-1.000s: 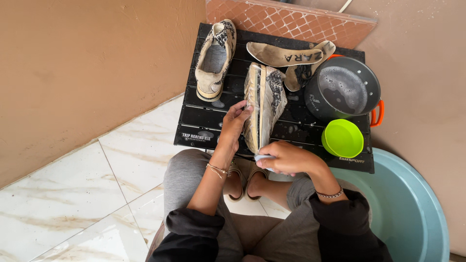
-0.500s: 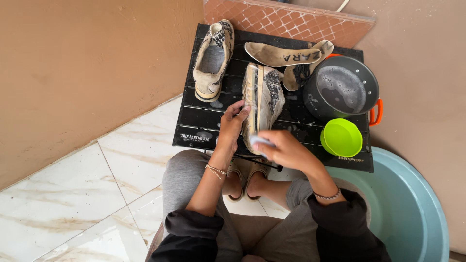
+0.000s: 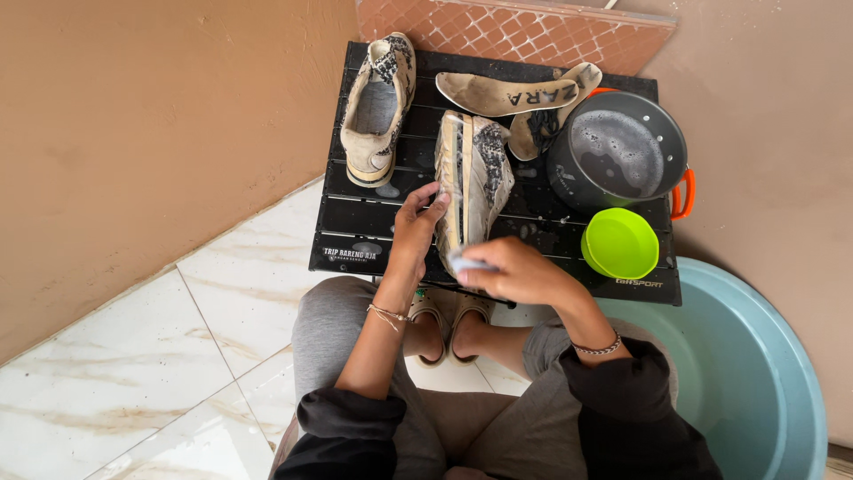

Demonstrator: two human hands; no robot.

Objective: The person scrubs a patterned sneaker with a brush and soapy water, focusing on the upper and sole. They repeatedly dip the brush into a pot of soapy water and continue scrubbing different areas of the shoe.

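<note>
A dirty cream sneaker (image 3: 475,173) lies on its side on a low black slatted table (image 3: 355,231). My left hand (image 3: 418,222) steadies its sole edge from the left. Fingers of my right hand (image 3: 511,271) are closed around a small pale blue scrubbing item (image 3: 464,260), pressed against the heel end of the shoe. A second matching sneaker (image 3: 378,102) rests upright at the table's far left. Two loose insoles (image 3: 520,93) lie across the back.
A dark pot with orange handles (image 3: 617,151) holds soapy water at the right, with a lime green bowl (image 3: 620,242) in front of it. A large pale blue basin (image 3: 764,382) stands on the floor at my right. Walls rise at left and right.
My right hand has slid with the scrubbing item along the heel end of the sneaker. My left hand stays on the sole.
</note>
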